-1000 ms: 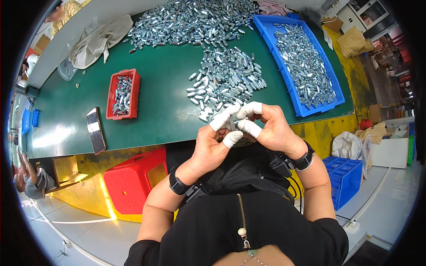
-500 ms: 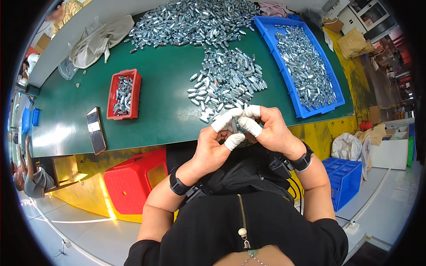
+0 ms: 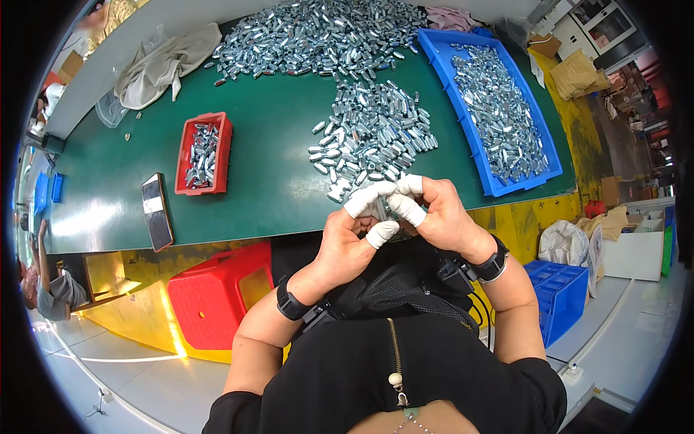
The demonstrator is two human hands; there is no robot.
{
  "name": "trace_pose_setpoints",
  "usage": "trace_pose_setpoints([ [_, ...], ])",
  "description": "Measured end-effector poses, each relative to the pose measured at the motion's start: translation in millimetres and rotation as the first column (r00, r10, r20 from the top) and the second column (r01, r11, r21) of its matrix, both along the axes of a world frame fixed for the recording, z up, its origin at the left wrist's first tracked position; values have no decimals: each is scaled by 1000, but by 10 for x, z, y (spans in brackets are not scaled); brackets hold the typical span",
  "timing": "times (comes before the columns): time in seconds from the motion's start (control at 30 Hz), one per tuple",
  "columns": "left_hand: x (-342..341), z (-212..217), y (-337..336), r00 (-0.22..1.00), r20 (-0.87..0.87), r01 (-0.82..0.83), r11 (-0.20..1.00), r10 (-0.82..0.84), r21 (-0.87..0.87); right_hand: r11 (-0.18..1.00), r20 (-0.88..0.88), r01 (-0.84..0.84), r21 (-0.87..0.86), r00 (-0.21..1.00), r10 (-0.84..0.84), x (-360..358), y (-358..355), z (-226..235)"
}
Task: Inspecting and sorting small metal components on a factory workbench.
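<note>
Both my hands meet over the table's near edge, with white covers on the thumbs and some fingers. Between them is a small shiny metal part (image 3: 384, 209), mostly hidden by the fingertips. My left hand (image 3: 347, 239) curls its fingers round it from the left. Thumb and fingers of my right hand (image 3: 442, 217) pinch it from the right. Just beyond the hands lies a loose pile of similar silvery metal parts (image 3: 376, 137). A much larger heap of these parts (image 3: 318, 36) spreads along the back of the table.
On the green table (image 3: 267, 166) stand a red bin (image 3: 226, 155) and a long blue tray (image 3: 473, 145), both holding metal parts. A phone (image 3: 156, 211) and a grey cloth (image 3: 155, 76) lie left. A red stool (image 3: 210, 300) and blue crate (image 3: 557, 296) stand below. Other people are at far left.
My hands stay together round the metal part, with only slight finger movement. The whole view has shifted a little.
</note>
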State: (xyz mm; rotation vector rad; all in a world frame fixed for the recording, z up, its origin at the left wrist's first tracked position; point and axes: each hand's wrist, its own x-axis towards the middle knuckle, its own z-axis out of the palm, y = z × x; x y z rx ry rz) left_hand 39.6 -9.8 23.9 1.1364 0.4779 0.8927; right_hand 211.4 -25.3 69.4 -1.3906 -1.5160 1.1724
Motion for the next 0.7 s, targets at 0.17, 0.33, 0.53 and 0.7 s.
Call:
trace_pose_setpoints([
  [0.17,-10,6,5,1000,-23,0,1000,-1,-20,999,-9,-17,41,1000,17,-15,16,-25],
  [0.33,-9,7,8,1000,-25,-15,1000,15,-13,995,-85,-21,93,996,29,-55,25,-87],
  [0.53,-12,12,10,999,-38,-4,999,3,-42,998,-97,-44,52,994,49,-48,31,-115],
  [0.7,3,48,2,998,-59,0,999,-3,-51,998,-109,-35,57,993,41,-49,19,-112],
])
